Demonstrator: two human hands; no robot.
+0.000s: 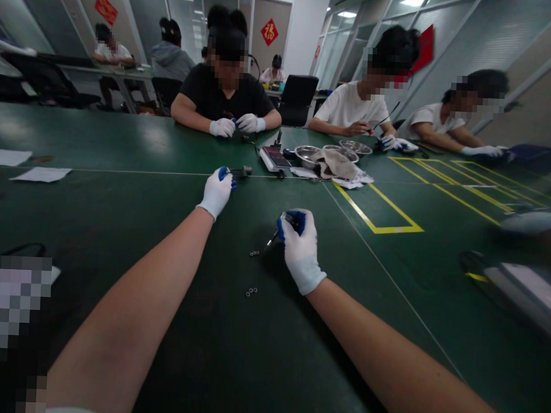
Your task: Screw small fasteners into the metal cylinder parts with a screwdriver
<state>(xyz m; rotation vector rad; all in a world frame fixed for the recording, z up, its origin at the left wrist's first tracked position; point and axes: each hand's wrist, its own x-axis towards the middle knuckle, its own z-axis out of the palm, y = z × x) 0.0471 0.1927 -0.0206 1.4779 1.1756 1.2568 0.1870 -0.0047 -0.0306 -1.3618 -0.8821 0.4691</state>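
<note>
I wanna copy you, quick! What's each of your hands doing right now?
Left hand: closed, seemingly on a small metal part.
Right hand: closed around a slim tool, tip slanting down near small rings.

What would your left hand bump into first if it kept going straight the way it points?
Probably a white-gloved hand of the person across the table, past my left hand. Depth is unclear.

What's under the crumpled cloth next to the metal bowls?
White papers stick out from beneath the cloth, and the cloth overlaps part of the left front bowl. Anything else beneath its folds is covered, so I can't tell what is there.
</note>
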